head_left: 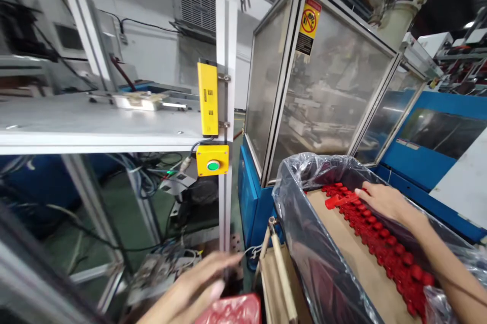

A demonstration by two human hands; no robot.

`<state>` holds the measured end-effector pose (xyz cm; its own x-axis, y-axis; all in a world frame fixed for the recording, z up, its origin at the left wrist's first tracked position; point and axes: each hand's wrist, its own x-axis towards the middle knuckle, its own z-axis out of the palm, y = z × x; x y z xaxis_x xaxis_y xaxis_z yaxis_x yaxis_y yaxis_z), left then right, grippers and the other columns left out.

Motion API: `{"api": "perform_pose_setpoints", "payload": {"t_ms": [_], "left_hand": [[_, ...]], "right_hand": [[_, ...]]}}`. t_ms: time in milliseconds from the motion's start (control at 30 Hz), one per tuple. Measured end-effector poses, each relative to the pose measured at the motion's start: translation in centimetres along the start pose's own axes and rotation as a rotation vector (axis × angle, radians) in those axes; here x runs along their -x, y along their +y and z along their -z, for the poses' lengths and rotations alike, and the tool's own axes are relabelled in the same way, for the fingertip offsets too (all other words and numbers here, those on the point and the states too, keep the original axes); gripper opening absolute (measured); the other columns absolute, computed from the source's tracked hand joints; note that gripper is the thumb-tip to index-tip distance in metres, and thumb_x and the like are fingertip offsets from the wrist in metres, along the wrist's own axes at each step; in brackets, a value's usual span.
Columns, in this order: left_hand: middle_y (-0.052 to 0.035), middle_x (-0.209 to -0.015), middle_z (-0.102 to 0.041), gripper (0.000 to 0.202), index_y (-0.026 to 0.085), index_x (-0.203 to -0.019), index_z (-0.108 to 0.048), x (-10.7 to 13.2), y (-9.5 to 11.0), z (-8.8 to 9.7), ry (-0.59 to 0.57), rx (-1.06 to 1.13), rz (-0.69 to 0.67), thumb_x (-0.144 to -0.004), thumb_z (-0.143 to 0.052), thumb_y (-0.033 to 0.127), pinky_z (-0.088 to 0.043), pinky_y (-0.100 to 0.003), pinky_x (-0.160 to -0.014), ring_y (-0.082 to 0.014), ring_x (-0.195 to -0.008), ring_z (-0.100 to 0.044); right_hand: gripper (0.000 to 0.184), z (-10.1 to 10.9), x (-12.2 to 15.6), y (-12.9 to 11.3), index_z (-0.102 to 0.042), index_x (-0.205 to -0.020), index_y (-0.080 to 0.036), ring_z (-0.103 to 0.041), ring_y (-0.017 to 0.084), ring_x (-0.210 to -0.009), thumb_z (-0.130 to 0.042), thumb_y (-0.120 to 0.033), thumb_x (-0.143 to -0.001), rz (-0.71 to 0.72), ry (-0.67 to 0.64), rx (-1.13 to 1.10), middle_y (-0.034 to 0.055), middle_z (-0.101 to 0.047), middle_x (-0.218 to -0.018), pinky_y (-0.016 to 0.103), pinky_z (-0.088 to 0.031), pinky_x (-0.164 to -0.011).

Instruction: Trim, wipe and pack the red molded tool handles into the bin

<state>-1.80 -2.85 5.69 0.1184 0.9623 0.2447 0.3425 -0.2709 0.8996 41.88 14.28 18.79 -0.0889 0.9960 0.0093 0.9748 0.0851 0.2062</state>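
Note:
My right hand (pixel 386 202) rests on the far end of the rows of red plastic parts (pixel 391 248), which lie packed on a cardboard sheet (pixel 353 258) in a box lined with clear plastic film (pixel 315 258). One loose red part (pixel 338 201) lies crosswise, its end reaching under my fingers. My left hand (pixel 196 283), slightly blurred, hangs at the bottom of the view with its fingers apart and nothing in them. Just below it is a red object (pixel 232 311), cut off by the frame.
A machine enclosure with clear panels (pixel 327 85) and a blue base (pixel 251 197) stands beyond the box. To the left are a yellow box with a green push button (pixel 212 160), a white metal shelf (pixel 95 121), and loose cables. A tan bag with wooden handles (pixel 279 283) stands beside the box.

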Motion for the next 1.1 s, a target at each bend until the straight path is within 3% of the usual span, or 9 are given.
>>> {"api": "perform_pose_setpoints", "payload": {"t_ms": [133, 267, 367, 433, 533, 633, 867, 1000, 1100], "left_hand": [[-0.0074, -0.138, -0.061, 0.048, 0.027, -0.131, -0.065, -5.5, 4.9, -2.4, 0.028, 0.035, -0.188, -0.094, -0.049, 0.053, -0.036, -0.042, -0.116, -0.0268, -0.13, -0.053], [-0.011, -0.134, -0.063, 0.058, 0.022, -0.135, -0.06, -6.1, 8.2, -3.9, -0.035, 0.237, -0.245, -0.095, -0.043, 0.06, -0.04, -0.041, -0.111, -0.0254, -0.123, -0.057], [-0.0092, -0.111, -0.071, 0.065, 0.022, -0.137, -0.057, -3.7, 7.1, -3.2, -0.122, 0.443, -0.163, -0.091, -0.046, 0.066, -0.054, -0.032, -0.079, -0.019, -0.086, -0.067], [-0.0046, -0.086, -0.07, 0.063, 0.018, -0.125, -0.065, -1.8, 5.3, -1.7, -0.126, 0.622, -0.111, -0.089, -0.05, 0.068, -0.048, -0.022, -0.055, -0.0111, -0.059, -0.059], [-0.0029, -0.069, -0.066, 0.061, 0.011, -0.102, -0.07, 1.1, 2.6, 1.7, -0.072, 0.894, -0.106, -0.087, -0.054, 0.068, -0.038, -0.017, -0.04, -0.0064, -0.042, -0.049], [-0.0048, -0.069, -0.068, 0.056, 0.01, -0.11, -0.069, 3.8, 1.0, 5.9, -0.052, 1.068, -0.141, -0.091, -0.054, 0.06, -0.04, -0.016, -0.039, -0.008, -0.043, -0.056], [-0.0073, -0.079, -0.072, 0.046, 0.008, -0.117, -0.07, 10.4, -0.2, 14.6, 0.135, 1.26, -0.338, -0.095, -0.055, 0.046, -0.054, -0.023, -0.07, -0.0165, -0.079, -0.07], [-0.0066, -0.087, -0.074, 0.037, 0.011, -0.116, -0.07, 14.2, -1.1, 17.4, 0.314, 1.382, -0.442, -0.096, -0.056, 0.038, -0.051, -0.028, -0.089, -0.0182, -0.1, -0.069], [-0.0058, -0.095, -0.076, 0.035, 0.014, -0.118, -0.07, 16.7, -1.8, 18.5, 0.464, 1.415, -0.548, -0.093, -0.062, 0.037, -0.047, -0.031, -0.099, -0.0199, -0.112, -0.066]], "right_hand": [[0.053, 6.9, 5.6, -3.7, -0.063, -0.087, -0.022, -0.068, 0.025, -0.083, -0.026, -0.057, -0.1, 0.17, 0.084, -0.045, 0.0086, -0.072, -0.09, 0.033, -0.04, -0.07], [0.054, 10.7, 8.9, -12.3, -0.064, -0.074, -0.022, -0.065, 0.019, -0.071, -0.03, -0.055, -0.1, 0.441, 0.129, -0.138, 0.006, -0.071, -0.078, 0.029, -0.037, -0.064], [0.055, 11.8, 10.4, -18.8, -0.064, -0.069, -0.021, -0.063, 0.018, -0.065, -0.032, -0.051, -0.101, 0.559, 0.251, -0.125, 0.0055, -0.069, -0.072, 0.029, -0.033, -0.06], [0.059, 12.0, 11.3, -22.3, -0.06, -0.065, -0.022, -0.06, 0.016, -0.06, -0.027, -0.051, -0.103, 0.609, 0.326, -0.207, 0.003, -0.066, -0.064, 0.028, -0.032, -0.059], [0.064, 11.2, 12.7, -26.5, -0.055, -0.063, -0.023, -0.061, 0.015, -0.059, -0.017, -0.053, -0.104, 0.68, 0.418, -0.44, 0.0002, -0.063, -0.059, 0.027, -0.037, -0.062], [0.056, 8.6, 13.6, -30.6, -0.065, -0.077, -0.024, -0.065, 0.016, -0.064, -0.026, -0.056, -0.102, 0.781, 0.505, -0.75, -0.0003, -0.067, -0.065, 0.026, -0.045, -0.063], [0.032, 1.5, 15.4, -44.5, -0.07, -0.1, -0.022, -0.073, 0.017, -0.072, -0.054, -0.048, -0.093, 1.055, 0.367, -1.214, 0.0059, -0.076, -0.085, 0.02, -0.056, -0.061], [0.048, -1.0, 17.9, -52.2, -0.065, -0.112, -0.021, -0.072, 0.018, -0.067, -0.063, -0.06, -0.084, 1.049, 0.247, -1.436, 0.0075, -0.076, -0.088, 0.021, -0.055, -0.051], [0.062, -2.1, 19.5, -55.9, -0.061, -0.121, -0.02, -0.074, 0.02, -0.067, -0.067, -0.065, -0.079, 1.04, 0.226, -1.472, 0.0085, -0.077, -0.09, 0.024, -0.056, -0.05]]}}
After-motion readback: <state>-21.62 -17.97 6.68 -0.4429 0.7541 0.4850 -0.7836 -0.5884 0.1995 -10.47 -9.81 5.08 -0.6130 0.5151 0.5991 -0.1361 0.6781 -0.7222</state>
